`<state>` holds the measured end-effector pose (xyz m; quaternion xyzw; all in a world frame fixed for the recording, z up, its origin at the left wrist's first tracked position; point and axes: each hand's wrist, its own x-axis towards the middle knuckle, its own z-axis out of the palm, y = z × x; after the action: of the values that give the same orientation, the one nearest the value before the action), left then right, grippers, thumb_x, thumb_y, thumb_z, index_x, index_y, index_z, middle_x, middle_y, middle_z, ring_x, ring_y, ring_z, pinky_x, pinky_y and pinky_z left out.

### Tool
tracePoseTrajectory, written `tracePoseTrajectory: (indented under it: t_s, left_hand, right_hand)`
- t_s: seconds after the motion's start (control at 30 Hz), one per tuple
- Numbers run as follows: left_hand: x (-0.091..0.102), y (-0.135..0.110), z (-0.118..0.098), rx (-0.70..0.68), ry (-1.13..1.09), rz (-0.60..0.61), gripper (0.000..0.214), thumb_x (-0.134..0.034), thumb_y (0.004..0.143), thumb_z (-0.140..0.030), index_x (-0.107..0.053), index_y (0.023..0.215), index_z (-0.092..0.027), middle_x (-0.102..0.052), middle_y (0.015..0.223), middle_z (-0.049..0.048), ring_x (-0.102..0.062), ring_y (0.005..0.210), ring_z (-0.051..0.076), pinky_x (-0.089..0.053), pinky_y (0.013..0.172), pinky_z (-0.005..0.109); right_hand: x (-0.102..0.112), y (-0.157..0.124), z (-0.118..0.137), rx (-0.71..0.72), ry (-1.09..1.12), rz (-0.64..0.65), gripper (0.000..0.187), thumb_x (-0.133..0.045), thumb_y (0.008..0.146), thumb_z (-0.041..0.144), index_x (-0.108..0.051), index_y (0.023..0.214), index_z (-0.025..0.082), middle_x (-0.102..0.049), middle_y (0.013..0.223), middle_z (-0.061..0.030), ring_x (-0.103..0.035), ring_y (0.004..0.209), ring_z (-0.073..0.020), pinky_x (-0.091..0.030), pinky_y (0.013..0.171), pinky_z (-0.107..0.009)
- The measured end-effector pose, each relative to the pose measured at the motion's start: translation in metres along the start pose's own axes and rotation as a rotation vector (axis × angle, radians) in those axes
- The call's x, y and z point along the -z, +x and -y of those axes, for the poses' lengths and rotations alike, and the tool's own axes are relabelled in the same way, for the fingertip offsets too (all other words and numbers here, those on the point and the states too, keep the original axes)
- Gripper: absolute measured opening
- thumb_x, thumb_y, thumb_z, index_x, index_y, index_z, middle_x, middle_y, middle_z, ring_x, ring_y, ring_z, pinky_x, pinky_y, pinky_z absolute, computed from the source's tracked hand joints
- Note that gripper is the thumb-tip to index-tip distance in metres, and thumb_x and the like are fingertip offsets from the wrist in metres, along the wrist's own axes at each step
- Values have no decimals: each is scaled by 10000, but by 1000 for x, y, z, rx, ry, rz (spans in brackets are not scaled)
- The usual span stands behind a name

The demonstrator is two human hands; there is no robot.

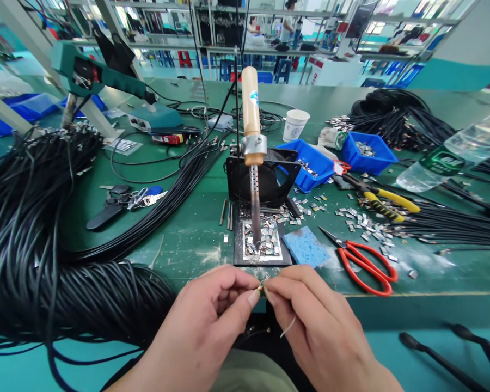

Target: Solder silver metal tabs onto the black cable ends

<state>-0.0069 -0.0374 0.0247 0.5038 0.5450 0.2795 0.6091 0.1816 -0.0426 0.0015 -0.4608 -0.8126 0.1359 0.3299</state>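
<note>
My left hand (212, 316) and my right hand (314, 316) meet just in front of the bench edge. Their thumbs and forefingers pinch a tiny part with a coppery tip (260, 288), mostly hidden by the fingertips; it looks like a stripped cable end. A thin pale wire (288, 326) pokes out below the right fingers. Straight ahead, a soldering iron (253, 120) with a wooden handle is clamped upright, tip down over a small tray (245, 258) of loose metal connectors (265, 237). A blue sponge (306, 246) and red-handled scissors (365, 264) lie to the right.
Thick bundles of black cable (20, 218) fill the left side; more cables (412, 114) lie at right. Behind the iron stands a black fan (232, 182). Blue bins (369, 158), yellow-handled pliers (387, 201), a plastic bottle (445, 158), paper cup (296, 125) and keys (134, 201) surround it.
</note>
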Motion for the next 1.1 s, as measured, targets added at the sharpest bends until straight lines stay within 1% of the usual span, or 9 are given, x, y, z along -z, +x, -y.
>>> tracePoseTrajectory:
  t_s: [0.1, 0.17, 0.37, 0.47, 0.57, 0.7, 0.8, 0.93, 1.1]
  left_hand:
    - [0, -3, 3, -81, 123, -39, 188, -616, 980, -342, -730, 917, -207, -650, 795, 21, -575, 688, 179, -473, 623, 276]
    - [0, -3, 6, -156, 227, -73, 190, -593, 995, -328, -718, 905, -215, -650, 829, 29, -607, 732, 193, -484, 662, 290]
    - [-2, -2, 12, -286, 409, -109, 180, -544, 1021, -252, -694, 924, -227, -637, 821, 12, -624, 729, 184, -483, 675, 287]
    - [-2, -2, 12, -326, 429, -137, 176, -548, 1020, -236, -695, 923, -235, -633, 806, 1, -621, 713, 177, -483, 664, 281]
    - [-1, -4, 14, -340, 434, -158, 168, -557, 1018, -233, -699, 928, -238, -631, 803, -3, -619, 706, 175, -483, 652, 279]
    - [-1, -5, 16, -353, 440, -155, 158, -551, 1018, -225, -689, 942, -231, -642, 832, 4, -629, 734, 177, -495, 666, 280]
    - [-2, -4, 16, -376, 443, -156, 162, -545, 1015, -200, -686, 941, -227, -652, 846, 10, -636, 755, 180, -503, 681, 279]
    - [-3, -3, 14, -391, 457, -179, 159, -555, 1005, -184, -686, 924, -225, -651, 827, 12, -632, 734, 182, -499, 656, 278]
    - [-3, -3, 14, -408, 483, -175, 163, -544, 1009, -180, -682, 931, -219, -648, 828, 15, -632, 731, 177, -501, 660, 276]
  right_hand:
    - [-3, 0, 1, -12, 68, -11, 168, -526, 1052, 153, -676, 985, 186, -701, 874, -39, -720, 743, -147, -544, 633, -270]
    - [-4, -1, 1, -50, 116, -1, 164, -527, 1049, 155, -669, 977, 190, -683, 875, -36, -704, 741, -144, -547, 627, -262]
    - [-4, -4, 0, -152, 238, 67, 132, -534, 1034, 170, -641, 969, 212, -641, 890, -26, -644, 735, -144, -535, 631, -262]
    - [-2, -2, -2, -183, 300, 55, 132, -528, 1034, 172, -630, 964, 219, -627, 887, -23, -616, 737, -145, -540, 644, -254]
    - [1, -2, -4, -207, 305, 23, 131, -528, 1040, 173, -623, 966, 224, -620, 892, -21, -608, 752, -145, -548, 663, -249]
    - [1, -6, -4, -121, 274, 12, 159, -553, 1027, 125, -664, 1083, 223, -652, 971, -35, -662, 844, -148, -568, 737, -256]
    - [-2, -8, -2, -88, 202, 25, 210, -556, 1029, 114, -678, 1159, 226, -681, 1008, -45, -699, 862, -155, -575, 743, -274]
    - [-5, -7, -1, -92, 156, 17, 169, -551, 1039, 138, -683, 1106, 220, -702, 981, -50, -717, 824, -165, -577, 705, -288]
    - [-5, -4, 0, -110, 182, 1, 157, -548, 1035, 143, -686, 1055, 215, -699, 962, -50, -712, 816, -167, -572, 709, -285]
